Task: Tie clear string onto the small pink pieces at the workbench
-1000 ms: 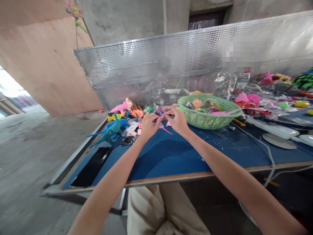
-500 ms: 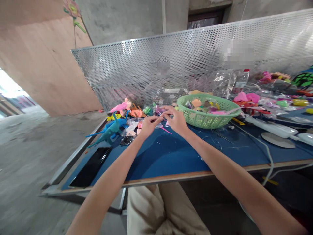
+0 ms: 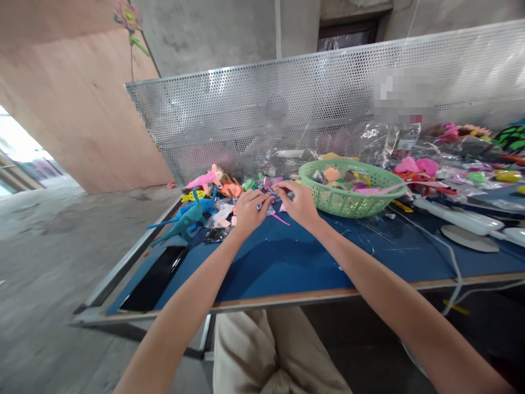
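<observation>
Both hands meet over the blue table, fingertips almost touching. My left hand point(image 3: 251, 210) has its thumb and fingers pinched; what lies between them is too small and hidden to name. Facing it, my right hand point(image 3: 298, 201) is pinched as well, its contents also unclear. A thin pink strip point(image 3: 281, 219) lies just below the fingertips. Purple and clear plastic bits sit right behind the hands. Left of my left hand are small pale pink pieces point(image 3: 222, 223), a black packet point(image 3: 215, 235) and a teal long-necked dinosaur figure point(image 3: 186, 221).
A green basket point(image 3: 356, 207) of coloured pieces stands right of my right hand. A black phone point(image 3: 155, 279) lies at the front left. White glue guns point(image 3: 457, 215) and a cable point(image 3: 449, 251) lie on the right. A perforated metal screen point(image 3: 246, 109) closes off the back.
My left hand has turned slightly, its fingers now more raised and curled. The right hand's fingers have drawn closer together. The view has shifted a little.
</observation>
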`<state>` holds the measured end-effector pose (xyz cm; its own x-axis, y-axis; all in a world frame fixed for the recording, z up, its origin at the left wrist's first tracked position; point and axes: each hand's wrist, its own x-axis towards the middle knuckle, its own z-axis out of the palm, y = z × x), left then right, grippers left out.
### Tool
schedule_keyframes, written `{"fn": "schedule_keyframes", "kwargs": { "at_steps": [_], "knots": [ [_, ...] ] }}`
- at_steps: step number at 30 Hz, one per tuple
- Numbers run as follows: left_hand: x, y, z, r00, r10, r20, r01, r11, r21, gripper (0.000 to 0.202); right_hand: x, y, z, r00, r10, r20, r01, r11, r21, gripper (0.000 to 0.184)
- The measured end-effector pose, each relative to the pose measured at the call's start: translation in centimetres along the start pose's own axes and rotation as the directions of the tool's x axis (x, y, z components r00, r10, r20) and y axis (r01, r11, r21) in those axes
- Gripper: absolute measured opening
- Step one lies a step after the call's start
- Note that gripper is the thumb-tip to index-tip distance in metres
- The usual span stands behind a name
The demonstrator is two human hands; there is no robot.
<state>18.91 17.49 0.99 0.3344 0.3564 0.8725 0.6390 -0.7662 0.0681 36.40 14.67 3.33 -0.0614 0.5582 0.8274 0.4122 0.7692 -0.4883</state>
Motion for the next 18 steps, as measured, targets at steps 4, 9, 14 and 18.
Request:
{"fn": "schedule_keyframes", "kwargs": {
  "at_steps": [4, 9, 14, 18],
  "knots": [
    [0.06, 0.11, -0.17, 1.000, 0.016, -0.026, -0.015, 0.999, 0.028, 0.028, -0.08, -0.22, 0.08, 0.999, 0.024, -0.030, -0.023, 0.999, 0.029, 0.014],
    [0.06, 0.35, -0.18, 0.998, 0.023, -0.050, -0.019, 0.996, 0.082, 0.027, -0.08, -0.26, -0.01, 0.999, 0.042, -0.026, -0.041, 0.998, 0.038, 0.019],
    [0.10, 0.56, -0.22, 0.996, 0.044, -0.078, -0.036, 0.994, 0.099, 0.025, -0.11, -0.51, -0.17, 0.995, 0.079, -0.062, -0.073, 0.993, 0.089, 0.020],
    [0.16, 0.66, -0.25, 0.997, 0.037, -0.067, -0.030, 0.995, 0.093, 0.027, -0.21, -0.64, -0.18, 0.992, 0.100, -0.080, -0.088, 0.987, 0.132, 0.018]
  ]
}}
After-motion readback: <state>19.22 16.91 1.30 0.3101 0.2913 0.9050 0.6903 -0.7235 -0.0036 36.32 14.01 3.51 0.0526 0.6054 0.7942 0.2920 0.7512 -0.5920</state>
